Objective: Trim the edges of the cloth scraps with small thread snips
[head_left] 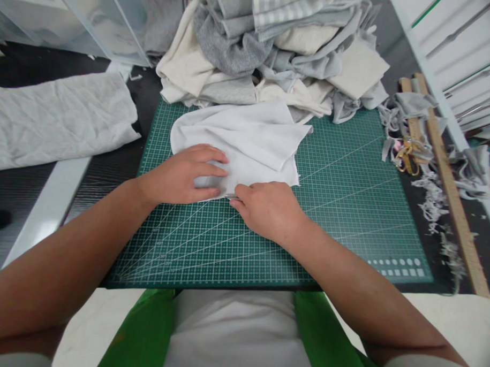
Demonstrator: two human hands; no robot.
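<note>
A white cloth piece (238,135) lies folded on the green cutting mat (340,208), with loose folds toward its right side. Spread over its lower left part is my left hand (185,173), palm down with the fingers apart. My right hand (270,208) is at the cloth's near edge, thumb and fingers pinched together on that edge. A thin grey strip shows along the edge between the two hands; what it is cannot be made out.
Grey and cream cloths (249,50) are piled behind the mat. Another pale cloth (58,118) lies at the left, near clear plastic bins (106,18). Wooden rulers (450,180), gold-handled scissors (407,158) and fabric scraps (433,201) lie at the right.
</note>
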